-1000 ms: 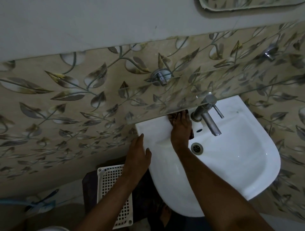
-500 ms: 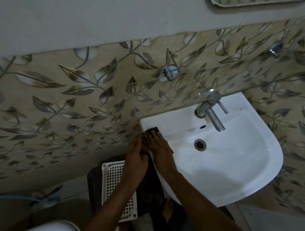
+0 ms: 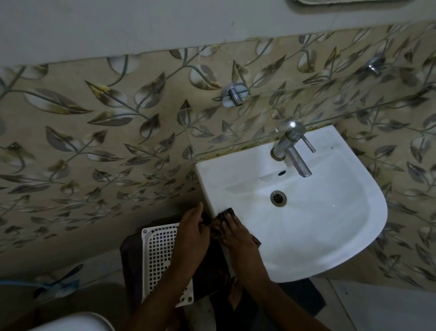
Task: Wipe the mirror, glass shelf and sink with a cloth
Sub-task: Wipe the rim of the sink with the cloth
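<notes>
A white sink [image 3: 330, 236] hangs on the leaf-patterned wall, with a chrome tap [image 3: 292, 148] at its back and a drain [image 3: 278, 198] in the bowl. A dark cloth [image 3: 224, 216] lies over the sink's near-left rim. My right hand [image 3: 236, 234] presses flat on the cloth there. My left hand [image 3: 192, 230] sits just left of the rim, its fingers pinching the cloth's edge. The glass shelf [image 3: 354, 99] spans the wall above the tap, nearly see-through. Only the mirror's bottom edge [image 3: 342, 2] shows at the top.
A white perforated basket [image 3: 160, 257] stands on the floor below my left arm. Two chrome shelf brackets [image 3: 233, 94] stick out of the wall. A blue hose [image 3: 28, 284] lies at the lower left, and a white rounded object [image 3: 77, 322] is at the bottom left.
My right hand slid the cloth from the sink's back ledge near the tap, leftward and down the left rim. My left hand came in and took the cloth's edge.
</notes>
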The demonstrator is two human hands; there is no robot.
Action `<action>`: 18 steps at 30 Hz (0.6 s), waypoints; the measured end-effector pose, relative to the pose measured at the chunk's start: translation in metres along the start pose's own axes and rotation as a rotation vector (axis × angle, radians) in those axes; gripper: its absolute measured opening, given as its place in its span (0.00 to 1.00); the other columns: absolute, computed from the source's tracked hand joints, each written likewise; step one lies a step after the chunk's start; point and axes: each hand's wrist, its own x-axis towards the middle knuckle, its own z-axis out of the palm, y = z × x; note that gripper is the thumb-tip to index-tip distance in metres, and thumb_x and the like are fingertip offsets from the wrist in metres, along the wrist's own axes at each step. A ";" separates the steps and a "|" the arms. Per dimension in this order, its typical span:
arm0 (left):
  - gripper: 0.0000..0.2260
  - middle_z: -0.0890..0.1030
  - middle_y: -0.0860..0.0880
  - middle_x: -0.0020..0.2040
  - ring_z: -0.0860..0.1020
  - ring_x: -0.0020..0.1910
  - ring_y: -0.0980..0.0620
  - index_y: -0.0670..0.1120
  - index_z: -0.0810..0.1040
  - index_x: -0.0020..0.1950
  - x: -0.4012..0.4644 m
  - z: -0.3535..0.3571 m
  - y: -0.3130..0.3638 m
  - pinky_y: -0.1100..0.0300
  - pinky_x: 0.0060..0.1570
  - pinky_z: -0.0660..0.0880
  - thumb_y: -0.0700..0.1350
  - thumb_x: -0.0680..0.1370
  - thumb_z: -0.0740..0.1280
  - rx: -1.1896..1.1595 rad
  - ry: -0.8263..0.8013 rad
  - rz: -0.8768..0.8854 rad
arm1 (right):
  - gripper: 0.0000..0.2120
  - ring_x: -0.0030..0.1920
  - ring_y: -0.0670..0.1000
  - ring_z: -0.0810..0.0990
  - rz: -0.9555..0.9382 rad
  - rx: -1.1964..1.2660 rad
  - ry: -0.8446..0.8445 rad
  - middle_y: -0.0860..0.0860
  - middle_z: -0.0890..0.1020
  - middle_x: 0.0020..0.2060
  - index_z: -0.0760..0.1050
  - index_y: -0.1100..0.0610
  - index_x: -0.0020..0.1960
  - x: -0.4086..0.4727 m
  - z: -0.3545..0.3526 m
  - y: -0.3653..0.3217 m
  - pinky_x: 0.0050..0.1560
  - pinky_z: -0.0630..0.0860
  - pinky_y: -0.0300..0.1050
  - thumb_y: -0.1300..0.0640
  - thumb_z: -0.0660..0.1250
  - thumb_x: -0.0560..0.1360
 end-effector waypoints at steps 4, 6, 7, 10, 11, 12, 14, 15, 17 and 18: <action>0.24 0.69 0.47 0.73 0.70 0.69 0.49 0.46 0.66 0.75 0.008 -0.003 0.007 0.51 0.70 0.67 0.38 0.79 0.62 0.042 -0.015 0.036 | 0.28 0.78 0.60 0.59 0.143 0.095 -0.105 0.59 0.63 0.76 0.65 0.62 0.75 0.053 -0.014 -0.018 0.75 0.63 0.55 0.52 0.49 0.79; 0.24 0.69 0.48 0.73 0.69 0.70 0.50 0.47 0.65 0.75 0.007 -0.004 0.013 0.50 0.71 0.67 0.38 0.79 0.61 0.039 -0.012 0.045 | 0.31 0.79 0.59 0.54 0.127 0.051 -0.114 0.59 0.59 0.78 0.61 0.61 0.77 0.075 -0.014 -0.015 0.76 0.60 0.56 0.48 0.46 0.79; 0.24 0.69 0.48 0.73 0.69 0.70 0.51 0.47 0.65 0.75 0.006 -0.006 0.015 0.51 0.71 0.67 0.38 0.79 0.61 0.041 -0.007 0.050 | 0.32 0.79 0.59 0.52 0.120 0.043 -0.135 0.59 0.58 0.78 0.60 0.61 0.77 0.087 -0.013 -0.014 0.77 0.59 0.56 0.46 0.45 0.78; 0.23 0.70 0.50 0.71 0.68 0.69 0.54 0.47 0.66 0.74 0.005 -0.009 0.017 0.61 0.70 0.63 0.37 0.79 0.61 0.062 0.018 0.080 | 0.36 0.79 0.61 0.55 0.134 -0.011 -0.188 0.61 0.60 0.77 0.62 0.63 0.77 0.115 -0.008 -0.010 0.75 0.61 0.59 0.43 0.45 0.76; 0.22 0.71 0.50 0.70 0.68 0.68 0.56 0.46 0.67 0.74 0.004 -0.011 0.016 0.67 0.68 0.61 0.37 0.79 0.61 0.075 0.040 0.101 | 0.35 0.78 0.60 0.56 0.125 -0.015 -0.191 0.61 0.61 0.77 0.62 0.64 0.76 0.116 -0.003 -0.011 0.74 0.63 0.59 0.44 0.45 0.76; 0.22 0.72 0.51 0.68 0.67 0.67 0.58 0.45 0.69 0.73 0.002 -0.014 0.014 0.73 0.65 0.59 0.36 0.79 0.61 0.081 0.062 0.121 | 0.34 0.78 0.60 0.57 0.114 -0.019 -0.208 0.61 0.62 0.77 0.63 0.64 0.76 0.113 -0.001 -0.013 0.73 0.64 0.59 0.44 0.45 0.77; 0.21 0.74 0.51 0.66 0.70 0.64 0.58 0.45 0.71 0.71 -0.006 -0.014 0.009 0.74 0.62 0.61 0.35 0.78 0.60 0.080 0.082 0.155 | 0.30 0.78 0.59 0.58 0.092 0.010 -0.187 0.59 0.62 0.77 0.63 0.62 0.76 0.093 -0.002 -0.015 0.73 0.65 0.59 0.47 0.48 0.79; 0.21 0.75 0.50 0.65 0.73 0.62 0.56 0.46 0.72 0.71 -0.008 -0.013 0.007 0.71 0.61 0.64 0.35 0.78 0.61 0.075 0.076 0.165 | 0.28 0.78 0.58 0.59 0.094 0.023 -0.158 0.58 0.62 0.77 0.63 0.61 0.76 0.080 -0.004 -0.015 0.73 0.65 0.58 0.49 0.50 0.80; 0.21 0.76 0.48 0.64 0.76 0.60 0.51 0.46 0.72 0.71 -0.012 -0.007 0.003 0.62 0.61 0.71 0.34 0.78 0.62 0.085 0.049 0.164 | 0.26 0.78 0.57 0.59 0.120 0.040 -0.089 0.56 0.62 0.78 0.63 0.59 0.77 0.050 -0.006 -0.012 0.74 0.64 0.56 0.50 0.50 0.82; 0.21 0.76 0.46 0.66 0.75 0.62 0.48 0.45 0.71 0.71 -0.015 -0.003 0.001 0.58 0.62 0.71 0.34 0.78 0.62 0.102 0.023 0.162 | 0.25 0.78 0.56 0.58 0.124 0.028 -0.078 0.55 0.61 0.78 0.63 0.58 0.77 0.035 -0.008 -0.012 0.74 0.64 0.55 0.51 0.50 0.82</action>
